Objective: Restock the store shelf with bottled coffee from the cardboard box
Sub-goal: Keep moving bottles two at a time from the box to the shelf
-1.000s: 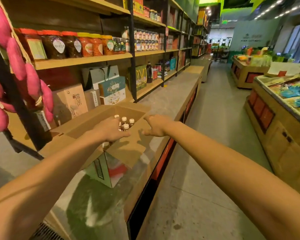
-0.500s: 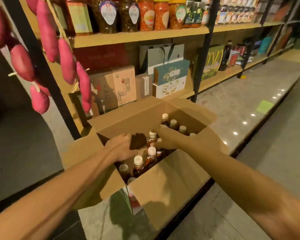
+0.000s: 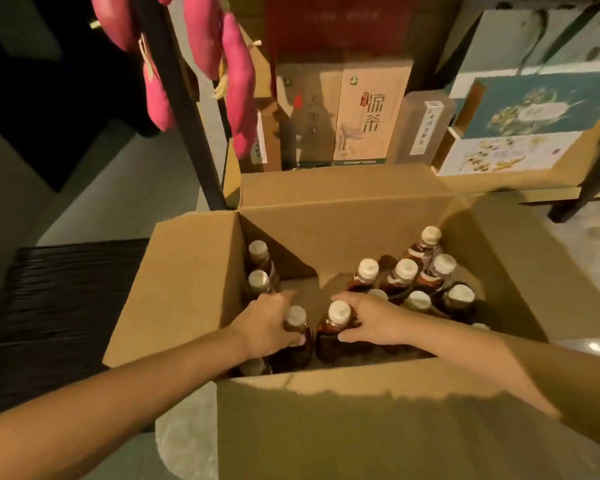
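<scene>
Since both bottles I am after stand upright in the cardboard box (image 3: 343,220), caps toward me and long axes vertical, the coming lift will have to go straight up before anything swings toward the shelf (image 3: 520,192). My left hand (image 3: 265,323) is curled round the shoulder of the near-left bottle (image 3: 296,316), which sits just inside my palm. My right hand (image 3: 374,320) is wrapped the same way round the near-right bottle (image 3: 339,311), its cap poking out beside my thumb. The two stand just beside each other at the near wall of the box (so neither hand is the nearer one; each has its own). The other bottles (image 3: 406,271) crowd close behind my right hand, so I judge that side needs the cleaner vertical pull. The shelf lies beyond the far flap, ahead of me, where the herbal-tea carton (image 3: 364,112) stands.
</scene>
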Tool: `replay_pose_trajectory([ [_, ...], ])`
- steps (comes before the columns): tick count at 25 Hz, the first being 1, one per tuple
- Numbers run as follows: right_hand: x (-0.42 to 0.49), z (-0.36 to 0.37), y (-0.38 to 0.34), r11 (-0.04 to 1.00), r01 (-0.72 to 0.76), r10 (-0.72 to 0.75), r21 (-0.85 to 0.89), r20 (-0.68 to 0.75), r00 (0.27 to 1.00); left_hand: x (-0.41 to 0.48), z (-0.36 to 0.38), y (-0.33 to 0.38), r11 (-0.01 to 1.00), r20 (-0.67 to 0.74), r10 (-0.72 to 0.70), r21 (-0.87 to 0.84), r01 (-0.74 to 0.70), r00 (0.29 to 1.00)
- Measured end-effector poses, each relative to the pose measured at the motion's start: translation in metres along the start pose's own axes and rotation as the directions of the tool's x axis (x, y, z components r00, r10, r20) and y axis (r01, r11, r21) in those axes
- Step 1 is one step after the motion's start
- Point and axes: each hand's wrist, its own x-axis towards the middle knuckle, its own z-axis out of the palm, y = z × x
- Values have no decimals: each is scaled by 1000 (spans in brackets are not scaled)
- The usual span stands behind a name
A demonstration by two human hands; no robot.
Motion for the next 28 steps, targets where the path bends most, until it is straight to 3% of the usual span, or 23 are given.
replay_pose_trajectory([
  [4,15,11,12,984,-2,6,177,-24,1000,8,24,2,989,-19,-150,3,150,989],
  [12,31,29,34,943,152,-134,295,-83,988,27,40,-4,867,38,-285,-417,274,958],
  [16,33,40,37,897,177,-135,405,-128,982,31,43,-9,844,78,-326,-424,328,942],
  [25,36,40,35,907,195,-132,373,-190,973,32,43,-10,848,12,-302,-453,274,953],
  [28,24,26,29,910,211,-160,358,-166,973,19,29,-5,855,-22,-227,-483,188,974],
])
